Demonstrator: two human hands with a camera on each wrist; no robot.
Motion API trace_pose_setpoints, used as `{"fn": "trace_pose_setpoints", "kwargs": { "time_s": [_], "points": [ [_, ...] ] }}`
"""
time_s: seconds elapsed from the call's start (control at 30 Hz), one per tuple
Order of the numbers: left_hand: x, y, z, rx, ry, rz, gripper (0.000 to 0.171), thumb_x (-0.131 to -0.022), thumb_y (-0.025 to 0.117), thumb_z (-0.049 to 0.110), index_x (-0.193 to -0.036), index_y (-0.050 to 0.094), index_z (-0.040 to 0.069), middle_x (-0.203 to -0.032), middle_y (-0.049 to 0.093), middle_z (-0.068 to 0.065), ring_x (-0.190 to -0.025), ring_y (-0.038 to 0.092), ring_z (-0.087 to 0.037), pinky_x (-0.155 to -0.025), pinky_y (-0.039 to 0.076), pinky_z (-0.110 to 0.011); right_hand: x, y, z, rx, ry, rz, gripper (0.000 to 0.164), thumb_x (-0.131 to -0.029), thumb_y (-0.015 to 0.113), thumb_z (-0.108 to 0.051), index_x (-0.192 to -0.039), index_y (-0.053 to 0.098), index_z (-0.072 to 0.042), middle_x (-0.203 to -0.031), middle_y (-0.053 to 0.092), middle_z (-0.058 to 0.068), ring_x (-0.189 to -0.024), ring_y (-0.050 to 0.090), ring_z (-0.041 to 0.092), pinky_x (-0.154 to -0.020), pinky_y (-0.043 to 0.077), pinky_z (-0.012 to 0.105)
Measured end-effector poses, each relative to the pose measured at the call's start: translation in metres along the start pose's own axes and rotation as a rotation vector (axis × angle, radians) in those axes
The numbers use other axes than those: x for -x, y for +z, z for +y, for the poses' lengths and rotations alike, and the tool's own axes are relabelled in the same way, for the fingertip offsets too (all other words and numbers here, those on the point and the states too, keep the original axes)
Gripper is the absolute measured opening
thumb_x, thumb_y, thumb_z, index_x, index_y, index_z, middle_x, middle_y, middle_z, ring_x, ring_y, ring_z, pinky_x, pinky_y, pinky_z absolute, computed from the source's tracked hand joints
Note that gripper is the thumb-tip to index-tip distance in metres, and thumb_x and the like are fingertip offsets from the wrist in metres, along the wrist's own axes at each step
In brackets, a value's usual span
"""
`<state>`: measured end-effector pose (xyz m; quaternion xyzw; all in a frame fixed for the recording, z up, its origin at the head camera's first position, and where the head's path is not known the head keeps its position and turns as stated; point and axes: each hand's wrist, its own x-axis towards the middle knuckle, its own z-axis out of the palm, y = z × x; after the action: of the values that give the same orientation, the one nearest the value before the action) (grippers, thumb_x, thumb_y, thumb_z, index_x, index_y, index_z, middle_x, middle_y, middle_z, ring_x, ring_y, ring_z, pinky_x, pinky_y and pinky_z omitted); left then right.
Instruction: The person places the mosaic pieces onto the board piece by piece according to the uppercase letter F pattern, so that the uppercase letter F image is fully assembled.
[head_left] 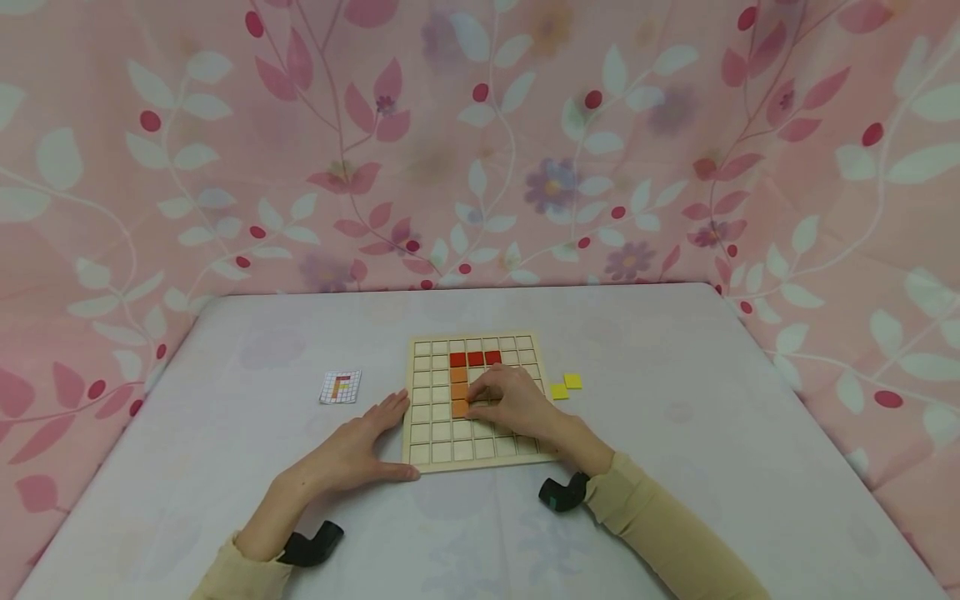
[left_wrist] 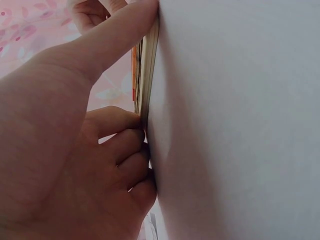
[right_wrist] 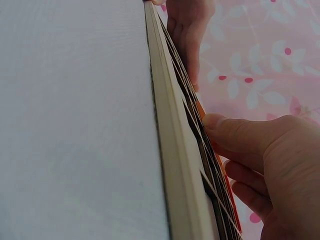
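A wooden grid board (head_left: 431, 454) lies flat on the table. Three red tiles (head_left: 476, 358) form a row in its upper part, and several orange tiles (head_left: 459, 375) run down from the leftmost red one. My right hand (head_left: 517, 402) is over the board, thumb and index finger at the lowest orange tile (head_left: 459, 409), pinching it at its right side. In the right wrist view, the thumb (right_wrist: 215, 121) touches the orange by the board's surface. My left hand (head_left: 348, 450) rests at the board's left side, fingers along the edge and thumb at the near left corner.
Two yellow tiles (head_left: 559, 391) lie just right of the board. To its left is a small card (head_left: 341, 387) printed with a coloured grid pattern. The white-covered table (head_left: 247, 367) meets a pink floral cloth (head_left: 480, 167) behind. Black devices (head_left: 313, 545) sit under both wrists.
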<state>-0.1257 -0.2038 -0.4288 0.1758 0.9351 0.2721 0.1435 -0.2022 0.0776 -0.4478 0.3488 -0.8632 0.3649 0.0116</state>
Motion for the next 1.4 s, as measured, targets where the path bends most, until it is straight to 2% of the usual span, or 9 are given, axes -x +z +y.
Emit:
{"fn": "trace_pose_setpoints", "kwargs": {
  "time_s": [1.23,1.4],
  "points": [
    [-0.0003,0.0014,-0.0018,0.003,0.009,0.006,0.110,-0.075,0.079,0.061,-0.158,0.029,0.008,-0.166,0.023,-0.008,-0.150,0.022,-0.044,-0.117,0.024,-0.064,0.0004,0.0012,0.0036,0.003,-0.040,0.017,0.021,-0.078,0.087,-0.021,-0.095,0.077,-0.013,-0.093,0.076,-0.006,-0.093,0.065,0.010,-0.090,0.048,0.033],
    [-0.0002,0.0015,-0.0009,0.007,-0.002,0.001,0.110,-0.075,0.079,0.060,-0.158,0.028,0.009,-0.166,0.023,-0.007,-0.150,0.021,-0.043,-0.117,0.024,-0.064,-0.0005,-0.0020,0.0039,-0.014,-0.011,0.022,0.019,-0.079,0.086,-0.022,-0.095,0.078,-0.015,-0.093,0.074,-0.007,-0.092,0.064,0.011,-0.087,0.050,0.033]
  ]
}}
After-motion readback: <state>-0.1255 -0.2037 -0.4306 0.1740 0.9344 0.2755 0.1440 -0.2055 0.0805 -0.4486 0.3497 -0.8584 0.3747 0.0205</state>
